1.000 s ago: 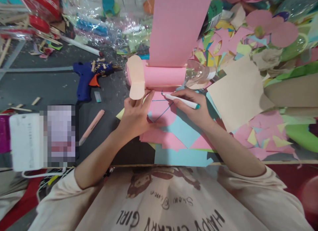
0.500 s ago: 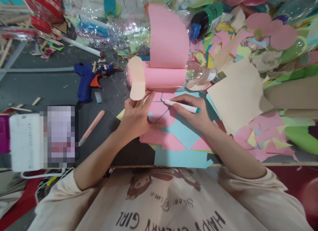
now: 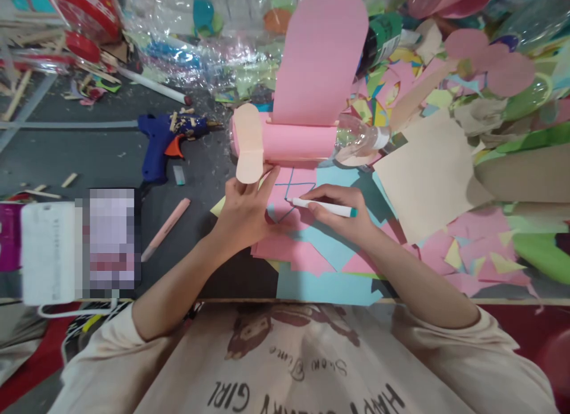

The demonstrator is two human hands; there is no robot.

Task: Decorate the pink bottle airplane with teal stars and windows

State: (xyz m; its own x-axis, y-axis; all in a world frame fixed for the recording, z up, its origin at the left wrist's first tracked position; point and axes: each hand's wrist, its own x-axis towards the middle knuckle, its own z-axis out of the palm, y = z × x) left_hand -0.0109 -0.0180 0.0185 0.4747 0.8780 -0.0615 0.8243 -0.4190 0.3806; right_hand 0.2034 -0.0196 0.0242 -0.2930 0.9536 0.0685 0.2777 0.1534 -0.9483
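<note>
Fingers of R hand (image 3: 350,207) grip white marker (image 3: 329,208), tip on pink paper (image 3: 305,175) w/ blue lines (image 3: 289,184); L hand (image 3: 244,215) fingers part-spread at its edge

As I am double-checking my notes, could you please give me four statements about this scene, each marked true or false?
1. The right hand holds a white marker. True.
2. The left hand holds the glue gun. False: the glue gun lies on the table, apart from that hand.
3. Lines are drawn on the pink paper. True.
4. The pink-wrapped bottle stands upright. False: the bottle lies on its side.
</note>
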